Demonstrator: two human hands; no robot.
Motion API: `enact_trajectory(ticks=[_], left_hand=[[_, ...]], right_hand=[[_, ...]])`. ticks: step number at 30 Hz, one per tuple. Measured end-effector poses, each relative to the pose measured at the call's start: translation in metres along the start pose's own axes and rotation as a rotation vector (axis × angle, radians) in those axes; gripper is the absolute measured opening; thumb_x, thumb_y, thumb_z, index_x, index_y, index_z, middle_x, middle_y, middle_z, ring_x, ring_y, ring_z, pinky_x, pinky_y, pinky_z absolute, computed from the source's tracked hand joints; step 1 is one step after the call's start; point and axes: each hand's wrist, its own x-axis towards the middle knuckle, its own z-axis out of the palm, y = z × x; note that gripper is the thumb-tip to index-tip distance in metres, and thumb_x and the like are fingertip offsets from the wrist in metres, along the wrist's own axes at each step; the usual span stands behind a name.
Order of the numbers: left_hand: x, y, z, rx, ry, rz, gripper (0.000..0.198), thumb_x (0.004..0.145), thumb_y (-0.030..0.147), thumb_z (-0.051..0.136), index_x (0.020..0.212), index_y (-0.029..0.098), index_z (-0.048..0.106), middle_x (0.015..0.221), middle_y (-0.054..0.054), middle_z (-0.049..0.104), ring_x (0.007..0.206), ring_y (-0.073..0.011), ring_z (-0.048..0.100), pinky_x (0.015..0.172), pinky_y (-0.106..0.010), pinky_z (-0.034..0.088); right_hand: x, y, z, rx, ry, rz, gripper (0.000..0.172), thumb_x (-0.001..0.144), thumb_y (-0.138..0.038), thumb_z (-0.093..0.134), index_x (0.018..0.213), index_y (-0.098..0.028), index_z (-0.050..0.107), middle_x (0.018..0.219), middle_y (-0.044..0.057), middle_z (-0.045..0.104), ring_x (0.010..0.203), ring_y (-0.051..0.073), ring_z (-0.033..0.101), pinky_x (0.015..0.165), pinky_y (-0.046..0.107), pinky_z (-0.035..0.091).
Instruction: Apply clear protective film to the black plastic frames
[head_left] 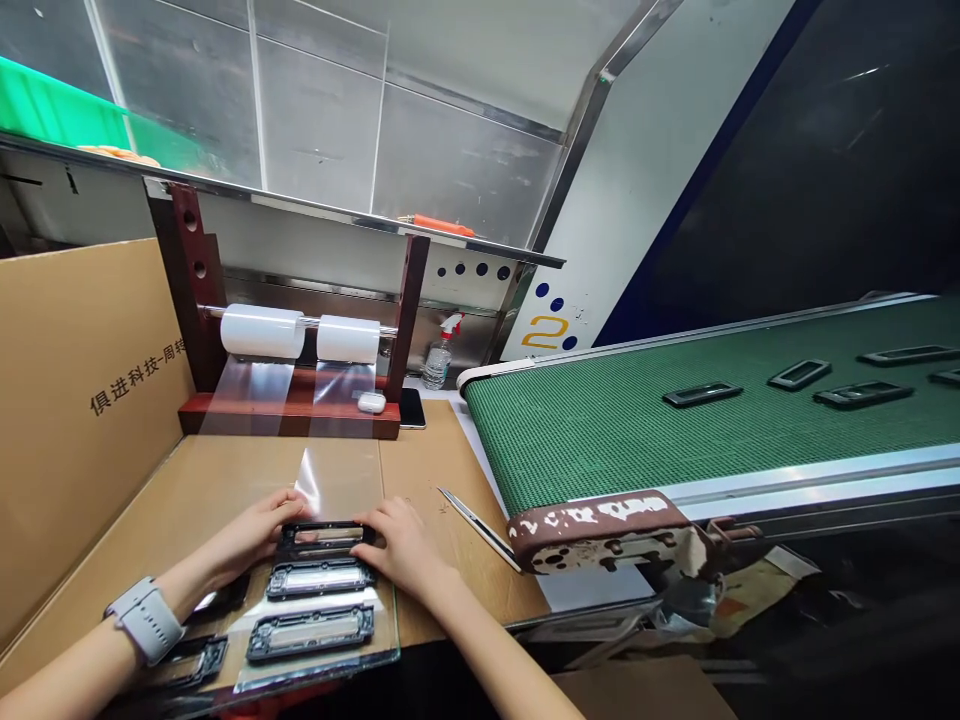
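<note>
My left hand (251, 540) and my right hand (405, 548) grip opposite ends of a black rectangular plastic frame (328, 537) with an oblong opening. The frame is at the far end of a short column, just above or on a glass plate (386, 640). Nearer to me on the plate lie a second black frame (321, 579) and a third black frame (310, 632). Another black frame (199, 660) is partly hidden beneath my left forearm, which wears a grey watch. A glossy clear film (307, 485) rises by my left fingertips.
Behind my hands, two film rolls (262, 333) hang on a dark red stand (300, 420). A utility knife (480, 530) lies to the right. The green conveyor belt (570, 430) carries several black frames; a cardboard sheet (82, 400) stands at left. A spray bottle (439, 360) is behind.
</note>
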Motion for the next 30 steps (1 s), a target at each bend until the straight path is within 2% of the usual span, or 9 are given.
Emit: enact_trajectory(ticks=[3, 6, 10, 12, 14, 17, 22, 27, 30], left_hand=[[0.0, 0.002, 0.002, -0.029, 0.035, 0.025, 0.027, 0.087, 0.034, 0.064, 0.107, 0.015, 0.059, 0.099, -0.005, 0.069, 0.085, -0.0212, 0.068, 0.087, -0.044, 0.051], [0.003, 0.005, 0.004, -0.058, 0.107, 0.114, 0.034, 0.094, 0.034, 0.053, 0.122, 0.016, 0.052, 0.125, -0.012, 0.062, 0.107, -0.0245, 0.063, 0.101, -0.049, 0.043], [0.012, 0.006, 0.003, -0.046, 0.204, 0.29, 0.051, 0.093, 0.036, 0.052, 0.14, 0.019, 0.037, 0.154, -0.014, 0.033, 0.14, -0.0272, 0.031, 0.116, -0.051, 0.02], [0.015, 0.006, 0.001, -0.012, 0.253, 0.372, 0.061, 0.093, 0.038, 0.052, 0.146, 0.02, 0.027, 0.159, -0.012, 0.021, 0.144, -0.0277, 0.018, 0.118, -0.052, 0.011], [0.014, 0.006, 0.0, 0.027, 0.311, 0.442, 0.065, 0.093, 0.041, 0.051, 0.148, 0.021, 0.022, 0.16, -0.011, 0.016, 0.145, -0.027, 0.014, 0.118, -0.051, 0.006], [0.003, 0.007, 0.003, 0.072, 0.371, 0.501, 0.064, 0.092, 0.047, 0.048, 0.147, 0.022, 0.024, 0.159, -0.008, 0.022, 0.144, -0.0222, 0.019, 0.12, -0.042, 0.009], [-0.035, 0.004, 0.008, 0.187, 0.397, 0.466, 0.056, 0.084, 0.063, 0.052, 0.132, 0.035, 0.046, 0.149, 0.0, 0.044, 0.139, -0.0205, 0.033, 0.119, -0.039, 0.016], [-0.071, -0.022, -0.004, 0.352, 0.322, 0.373, 0.054, 0.077, 0.065, 0.059, 0.123, 0.037, 0.058, 0.139, 0.002, 0.055, 0.136, -0.0249, 0.039, 0.116, -0.043, 0.022], [-0.082, -0.045, -0.015, 0.39, 0.357, 0.355, 0.049, 0.08, 0.065, 0.053, 0.121, 0.039, 0.059, 0.135, 0.004, 0.059, 0.132, -0.0254, 0.044, 0.114, -0.045, 0.024]], right_hand=[[0.001, 0.001, 0.002, 0.003, 0.006, -0.012, 0.038, 0.077, -0.036, 0.075, 0.112, -0.025, 0.067, 0.094, 0.005, 0.067, 0.094, 0.022, 0.058, 0.087, 0.035, 0.046], [0.003, 0.002, 0.002, 0.012, 0.034, -0.021, 0.042, 0.075, -0.036, 0.077, 0.113, -0.024, 0.065, 0.097, 0.005, 0.068, 0.095, 0.023, 0.058, 0.088, 0.036, 0.046], [-0.007, -0.004, -0.001, 0.025, 0.117, -0.004, 0.045, 0.076, -0.036, 0.076, 0.117, -0.021, 0.062, 0.102, 0.008, 0.066, 0.099, 0.024, 0.057, 0.09, 0.037, 0.045], [-0.021, -0.009, -0.001, 0.037, 0.131, -0.021, 0.035, 0.076, -0.035, 0.076, 0.106, -0.022, 0.066, 0.097, 0.006, 0.065, 0.096, 0.022, 0.057, 0.087, 0.035, 0.045], [-0.038, -0.013, 0.003, 0.071, 0.098, -0.111, 0.03, 0.072, -0.04, 0.078, 0.095, -0.024, 0.068, 0.091, 0.003, 0.065, 0.09, 0.02, 0.058, 0.084, 0.032, 0.045], [-0.059, -0.014, 0.015, 0.114, 0.031, -0.238, 0.042, 0.064, -0.054, 0.08, 0.093, -0.027, 0.066, 0.091, 0.001, 0.064, 0.088, 0.019, 0.057, 0.082, 0.031, 0.045], [-0.066, -0.009, 0.027, 0.109, -0.035, -0.167, 0.056, 0.062, -0.061, 0.078, 0.102, -0.025, 0.062, 0.094, 0.002, 0.062, 0.09, 0.021, 0.055, 0.083, 0.033, 0.044], [-0.057, -0.015, 0.013, 0.16, -0.09, -0.062, 0.054, 0.06, -0.05, 0.084, 0.103, -0.025, 0.065, 0.099, 0.003, 0.061, 0.097, 0.022, 0.053, 0.087, 0.034, 0.043], [-0.053, -0.019, 0.003, 0.22, -0.152, -0.022, 0.047, 0.061, -0.044, 0.085, 0.101, -0.026, 0.068, 0.097, 0.002, 0.059, 0.098, 0.021, 0.052, 0.089, 0.033, 0.042]])
